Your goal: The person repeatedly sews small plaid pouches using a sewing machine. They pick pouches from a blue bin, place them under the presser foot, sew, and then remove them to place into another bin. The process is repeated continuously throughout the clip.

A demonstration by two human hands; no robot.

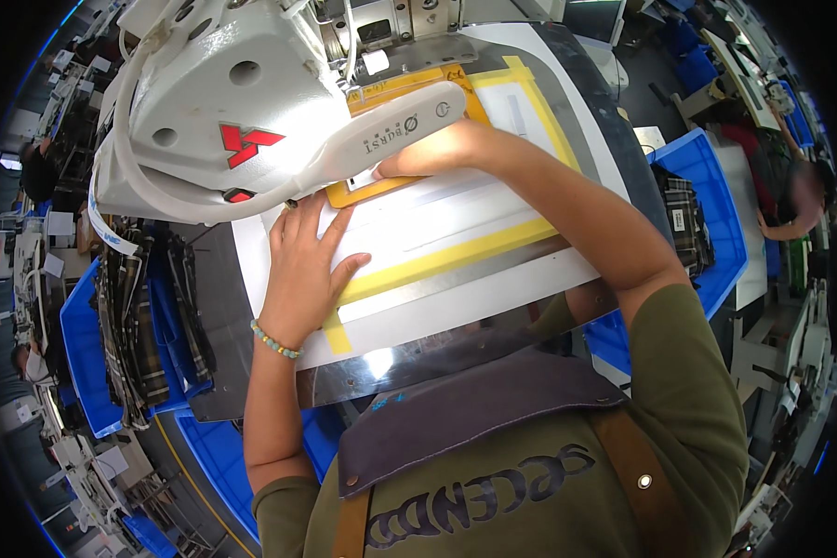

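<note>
Fingers of our left hand (pixel 299 272) are spread open, palm down, tips by the near-left corner of the orange frame (pixel 356 195). Right hand (pixel 445 151) reaches in from the right edge, fingers bent at the frame's opening. Partly hidden, so we can't tell if they grip anything.

Closest to us: near edge of the surface (pixel 465 344), dark and shiny. Next, a long strip of yellow tape (pixel 446 261) running along the near side of the white sheet (pixel 465 205). Frame lies beyond that, left of centre, toward the surface's far edge.

To do this well, in our judgement: left palm flat with light, even pressure so nothing skates; right fingertips do the fine setting; line things up against the frame's straight inner side, not by feel. White light bar (pixel 381 135) hangs over the right hand and blocks our view, so we'd lean a bit for a clear line. Mind the knuckles under it.

Machine head (pixel 293 102) looms over the far-left corner; fingertips should stay clear of it.

Off the left and right edges: blue bins (pixel 725 223) with dark plaid cloth (pixel 684 219). Farther right, a co-worker's arm (pixel 786 230).
</note>
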